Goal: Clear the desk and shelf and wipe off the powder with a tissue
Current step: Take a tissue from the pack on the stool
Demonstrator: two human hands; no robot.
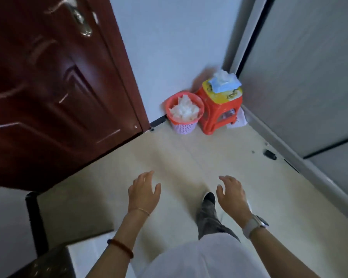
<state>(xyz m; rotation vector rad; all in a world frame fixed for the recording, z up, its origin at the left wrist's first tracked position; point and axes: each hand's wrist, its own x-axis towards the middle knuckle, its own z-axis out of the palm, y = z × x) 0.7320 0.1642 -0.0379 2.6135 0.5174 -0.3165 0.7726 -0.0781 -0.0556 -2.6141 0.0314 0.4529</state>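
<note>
A blue tissue pack with a white tissue sticking out lies on a small red plastic stool in the far corner of the room. Beside the stool stands a red-rimmed waste basket full of crumpled white tissues. My left hand and my right hand hang over the floor well short of the stool, both empty with fingers spread. No desk or shelf is in view.
A dark red door stands open at the left. Grey panel walls close off the right side. A black furniture leg and a dark surface sit at lower left. My foot is on the beige tile floor.
</note>
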